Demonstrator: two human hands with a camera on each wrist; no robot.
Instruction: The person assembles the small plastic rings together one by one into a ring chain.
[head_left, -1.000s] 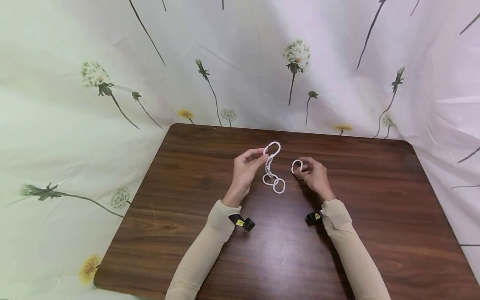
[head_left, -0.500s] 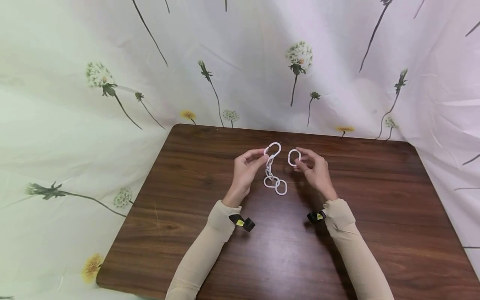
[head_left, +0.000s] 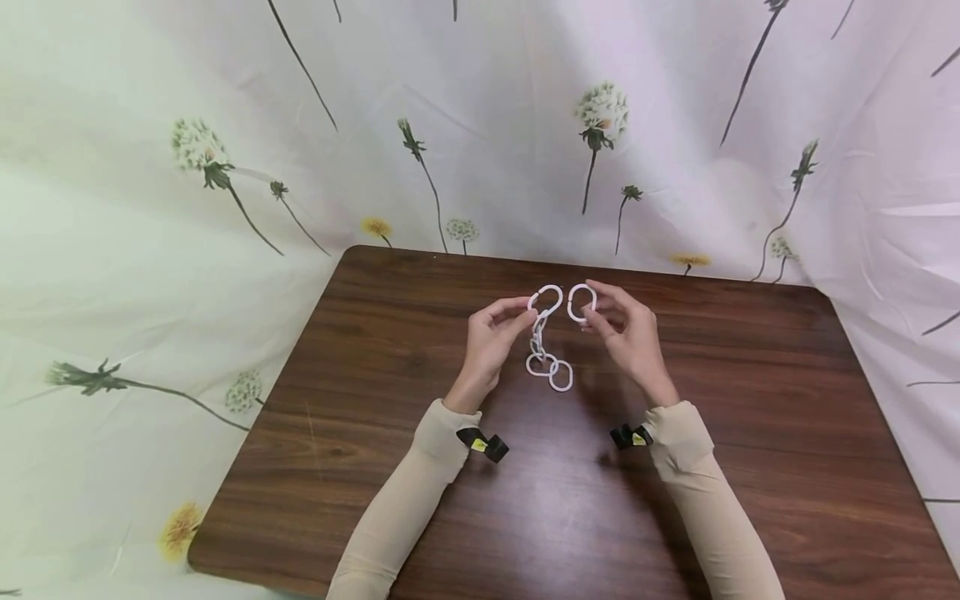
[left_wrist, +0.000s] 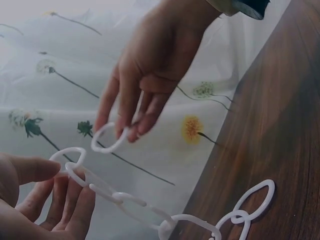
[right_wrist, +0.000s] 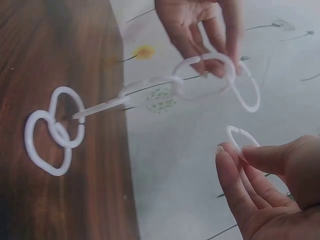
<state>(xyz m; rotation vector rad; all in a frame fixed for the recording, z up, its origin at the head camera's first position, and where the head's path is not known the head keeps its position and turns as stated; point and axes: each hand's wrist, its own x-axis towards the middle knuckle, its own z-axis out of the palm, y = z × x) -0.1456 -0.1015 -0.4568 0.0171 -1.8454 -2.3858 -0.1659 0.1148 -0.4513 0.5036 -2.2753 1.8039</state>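
Between thumb and fingers my left hand (head_left: 489, 340) pinches the top link of a white plastic chain (head_left: 537, 333). The chain hangs down from there, and its lowest links (right_wrist: 47, 142) lie on the table. In my right hand (head_left: 628, 335) a separate white oval link (head_left: 571, 305) is pinched between thumb and fingers. This loose link is held up just right of the chain's top link (head_left: 556, 289), with a small gap between them. A narrow split shows in the loose link (right_wrist: 231, 129) in the right wrist view.
The brown wooden table (head_left: 360, 467) has rounded corners. Behind it and at its sides hangs a pale cloth (head_left: 510, 150) printed with dandelions. A black wrist strap (head_left: 483, 445) sits on the left sleeve, and another strap (head_left: 632, 436) is on the right.
My right hand has risen and moved left with its loose link, closing most of the distance to the chain's top link. The left hand and the chain have stayed almost still.
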